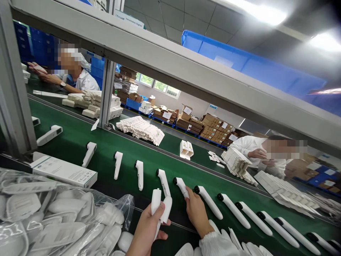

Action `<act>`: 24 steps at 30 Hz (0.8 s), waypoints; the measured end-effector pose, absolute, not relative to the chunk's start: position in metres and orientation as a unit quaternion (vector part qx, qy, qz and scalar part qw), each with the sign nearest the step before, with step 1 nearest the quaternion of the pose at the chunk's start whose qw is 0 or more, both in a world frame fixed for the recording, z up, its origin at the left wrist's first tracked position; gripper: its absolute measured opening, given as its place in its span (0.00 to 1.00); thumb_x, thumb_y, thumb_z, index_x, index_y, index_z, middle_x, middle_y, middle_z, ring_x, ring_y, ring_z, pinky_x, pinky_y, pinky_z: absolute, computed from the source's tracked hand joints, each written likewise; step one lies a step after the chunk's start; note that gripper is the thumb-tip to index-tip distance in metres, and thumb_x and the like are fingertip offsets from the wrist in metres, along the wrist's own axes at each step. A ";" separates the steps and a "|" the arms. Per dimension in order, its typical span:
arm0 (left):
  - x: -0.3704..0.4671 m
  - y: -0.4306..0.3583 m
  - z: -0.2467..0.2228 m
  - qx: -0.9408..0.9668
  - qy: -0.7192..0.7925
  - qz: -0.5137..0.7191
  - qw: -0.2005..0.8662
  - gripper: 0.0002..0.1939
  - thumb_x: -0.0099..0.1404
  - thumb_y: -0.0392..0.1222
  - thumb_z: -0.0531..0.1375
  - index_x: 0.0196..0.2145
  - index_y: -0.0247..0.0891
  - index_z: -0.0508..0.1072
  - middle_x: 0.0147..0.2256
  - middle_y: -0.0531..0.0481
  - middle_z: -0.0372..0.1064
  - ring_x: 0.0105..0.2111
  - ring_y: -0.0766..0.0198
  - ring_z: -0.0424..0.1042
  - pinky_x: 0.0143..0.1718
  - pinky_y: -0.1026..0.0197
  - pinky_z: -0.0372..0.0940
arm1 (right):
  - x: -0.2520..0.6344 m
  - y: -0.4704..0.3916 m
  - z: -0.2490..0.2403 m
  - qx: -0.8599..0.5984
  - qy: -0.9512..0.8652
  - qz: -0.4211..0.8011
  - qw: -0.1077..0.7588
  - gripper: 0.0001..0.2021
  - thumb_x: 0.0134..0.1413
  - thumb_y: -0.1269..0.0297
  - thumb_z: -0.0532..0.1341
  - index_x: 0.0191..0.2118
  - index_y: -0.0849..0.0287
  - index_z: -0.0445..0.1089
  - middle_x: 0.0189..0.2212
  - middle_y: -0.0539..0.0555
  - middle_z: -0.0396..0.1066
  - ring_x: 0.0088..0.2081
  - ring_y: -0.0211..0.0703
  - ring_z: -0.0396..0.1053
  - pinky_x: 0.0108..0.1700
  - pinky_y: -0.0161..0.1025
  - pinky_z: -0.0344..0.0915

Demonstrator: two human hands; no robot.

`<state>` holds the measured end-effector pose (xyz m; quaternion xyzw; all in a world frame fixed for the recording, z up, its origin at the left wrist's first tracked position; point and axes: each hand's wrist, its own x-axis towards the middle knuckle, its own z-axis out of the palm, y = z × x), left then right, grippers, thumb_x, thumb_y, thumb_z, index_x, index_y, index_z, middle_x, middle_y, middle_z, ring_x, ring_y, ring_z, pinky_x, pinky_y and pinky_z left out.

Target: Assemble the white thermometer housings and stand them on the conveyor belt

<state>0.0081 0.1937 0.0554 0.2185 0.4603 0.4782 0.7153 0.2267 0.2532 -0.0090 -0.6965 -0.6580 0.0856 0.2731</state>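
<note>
White plastic covers [156, 201], long and curved, are pinched in my left hand [146, 225] near the bottom middle. My right hand [197, 213] has its fingers closed round the handle of a white handheld thermometer [180, 184] with a black nose. This thermometer lies in a row on the green belt [106, 142]. Just left of it is another thermometer [162, 179], its lower end partly behind the covers. To the right of my right hand lies a further thermometer [209, 201]. My right fingertips are partly hidden behind the hand.
Plastic bags of white covers [53, 217] fill the lower left, beside a printed white box [65, 170]. Loose white parts [186, 250] lie below my right hand. A metal frame [170, 53] crosses overhead. Two co-workers sit beyond the belt among stacked folded cartons [141, 128].
</note>
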 end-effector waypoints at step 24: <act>0.021 0.193 0.040 0.329 0.458 0.470 0.679 0.20 0.56 0.51 0.69 0.39 0.32 0.76 0.22 0.50 0.67 0.24 0.61 0.70 0.10 0.71 0.59 | 0.204 0.212 0.067 -0.506 -0.738 0.331 0.299 0.23 0.59 0.50 0.61 0.60 0.44 0.67 0.59 0.51 0.65 0.54 0.49 0.67 0.51 0.42 0.68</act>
